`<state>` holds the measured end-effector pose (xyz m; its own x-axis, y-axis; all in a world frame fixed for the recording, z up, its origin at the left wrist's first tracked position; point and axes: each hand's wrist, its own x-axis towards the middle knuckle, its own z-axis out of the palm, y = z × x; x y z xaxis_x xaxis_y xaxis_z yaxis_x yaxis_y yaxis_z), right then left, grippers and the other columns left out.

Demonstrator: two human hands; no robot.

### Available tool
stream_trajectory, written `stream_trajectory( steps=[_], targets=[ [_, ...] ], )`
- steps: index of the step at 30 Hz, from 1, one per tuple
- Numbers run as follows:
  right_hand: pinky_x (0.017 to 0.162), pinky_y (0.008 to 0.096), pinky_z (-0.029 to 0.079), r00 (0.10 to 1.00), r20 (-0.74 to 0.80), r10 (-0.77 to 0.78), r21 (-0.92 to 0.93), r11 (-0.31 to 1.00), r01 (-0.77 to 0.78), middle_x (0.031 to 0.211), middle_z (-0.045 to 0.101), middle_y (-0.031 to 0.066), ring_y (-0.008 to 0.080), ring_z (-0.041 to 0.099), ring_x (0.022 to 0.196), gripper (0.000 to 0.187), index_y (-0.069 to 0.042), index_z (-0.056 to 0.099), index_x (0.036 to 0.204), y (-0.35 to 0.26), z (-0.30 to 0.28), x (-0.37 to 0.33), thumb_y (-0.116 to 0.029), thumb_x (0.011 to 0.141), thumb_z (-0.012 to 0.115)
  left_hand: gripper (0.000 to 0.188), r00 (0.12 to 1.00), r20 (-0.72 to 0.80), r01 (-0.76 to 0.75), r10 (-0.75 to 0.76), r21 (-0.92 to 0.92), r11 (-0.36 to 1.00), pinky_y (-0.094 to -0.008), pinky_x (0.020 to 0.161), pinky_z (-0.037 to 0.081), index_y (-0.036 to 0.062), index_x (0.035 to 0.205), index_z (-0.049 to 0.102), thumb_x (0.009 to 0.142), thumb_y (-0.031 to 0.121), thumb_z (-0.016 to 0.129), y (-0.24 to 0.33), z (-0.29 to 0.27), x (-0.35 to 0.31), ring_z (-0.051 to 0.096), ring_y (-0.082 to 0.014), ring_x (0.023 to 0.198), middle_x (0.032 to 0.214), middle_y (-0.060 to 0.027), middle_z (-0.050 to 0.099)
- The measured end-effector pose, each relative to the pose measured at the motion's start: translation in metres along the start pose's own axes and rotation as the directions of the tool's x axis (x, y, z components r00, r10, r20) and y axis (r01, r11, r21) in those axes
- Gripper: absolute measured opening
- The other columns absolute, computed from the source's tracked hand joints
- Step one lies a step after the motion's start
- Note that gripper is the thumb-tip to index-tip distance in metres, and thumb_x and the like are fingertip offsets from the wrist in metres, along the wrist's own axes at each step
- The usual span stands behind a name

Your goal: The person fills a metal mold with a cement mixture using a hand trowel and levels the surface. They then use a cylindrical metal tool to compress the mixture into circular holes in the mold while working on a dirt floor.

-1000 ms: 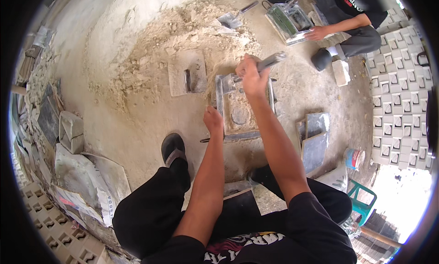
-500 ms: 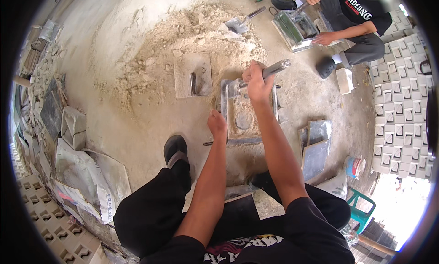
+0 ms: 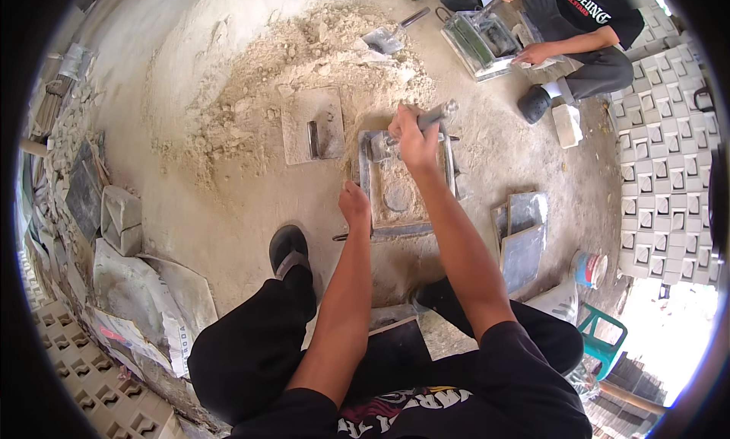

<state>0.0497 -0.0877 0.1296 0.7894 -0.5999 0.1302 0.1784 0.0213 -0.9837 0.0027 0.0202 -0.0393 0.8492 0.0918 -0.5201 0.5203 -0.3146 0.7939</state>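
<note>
A rectangular metal mould [image 3: 403,231] lies on the ground before me, holding pale sandy mix [image 3: 411,203] with a round mark pressed in it. My right hand [image 3: 416,141] is wrapped round the thick handle of a metal hammer-like tamper [image 3: 439,115]. The handle's end points up and right; a grey block, apparently its head, shows over the mould's far left corner. Closed in a fist, my left hand [image 3: 354,204] is at the mould's left wall. What its fingers grip is hidden.
A flat board with a handle [image 3: 313,127] lies left of the mould, beside a sand heap [image 3: 258,81] with a trowel [image 3: 384,40]. Far right, a co-worker's hand [image 3: 535,53] is at another mould [image 3: 487,47]. Boards [image 3: 525,245] and stacked blocks [image 3: 661,173] stand right.
My right hand and the tamper have shifted slightly left, and the grey block over the mould's far left corner shows more plainly. The whole view has also shifted a little. My left hand stays closed by the mould.
</note>
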Motion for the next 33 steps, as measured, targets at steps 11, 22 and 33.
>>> stream_trajectory(
  steps=[11, 22, 33],
  targets=[
    [0.046, 0.0275, 0.024, 0.999, -0.039, -0.003, -0.117, 0.993, -0.001, 0.053, 0.036, -0.0016, 0.0077, 0.030, 0.048, 0.039, -0.010, 0.029, 0.058, -0.017, 0.005, -0.029, -0.009, 0.094, 0.045, 0.054, 0.983, 0.079, 0.185, -0.167, -0.403, 0.896, -0.0385, 0.082, 0.046, -0.0046, 0.088, 0.069, 0.091, 0.035, 0.031, -0.030, 0.008, 0.025, 0.064, -0.0293, 0.084, 0.088, -0.0174, 0.069],
    [0.047, 0.0284, 0.023, 0.995, -0.064, 0.081, -0.119, 0.989, -0.089, 0.052, 0.036, -0.0004, 0.0084, 0.029, 0.049, 0.036, -0.008, 0.033, 0.057, -0.018, -0.004, -0.080, -0.009, 0.092, 0.041, 0.052, 0.993, 0.020, 0.112, -0.112, -0.364, 0.925, -0.0416, 0.084, 0.046, -0.0048, 0.088, 0.068, 0.090, 0.033, 0.032, -0.034, 0.007, 0.020, 0.063, -0.0342, 0.087, 0.089, -0.0194, 0.069],
    [0.047, 0.0277, 0.023, 0.999, -0.046, -0.007, -0.175, 0.985, -0.001, 0.053, 0.038, -0.0002, 0.0078, 0.031, 0.049, 0.035, -0.006, 0.035, 0.055, -0.014, -0.012, -0.102, -0.004, 0.089, 0.040, 0.053, 0.970, 0.106, 0.243, -0.219, -0.435, 0.867, -0.0372, 0.083, 0.044, -0.0033, 0.090, 0.068, 0.089, 0.034, 0.031, -0.044, 0.017, 0.012, 0.061, -0.0269, 0.085, 0.086, -0.0145, 0.068]
  ],
)
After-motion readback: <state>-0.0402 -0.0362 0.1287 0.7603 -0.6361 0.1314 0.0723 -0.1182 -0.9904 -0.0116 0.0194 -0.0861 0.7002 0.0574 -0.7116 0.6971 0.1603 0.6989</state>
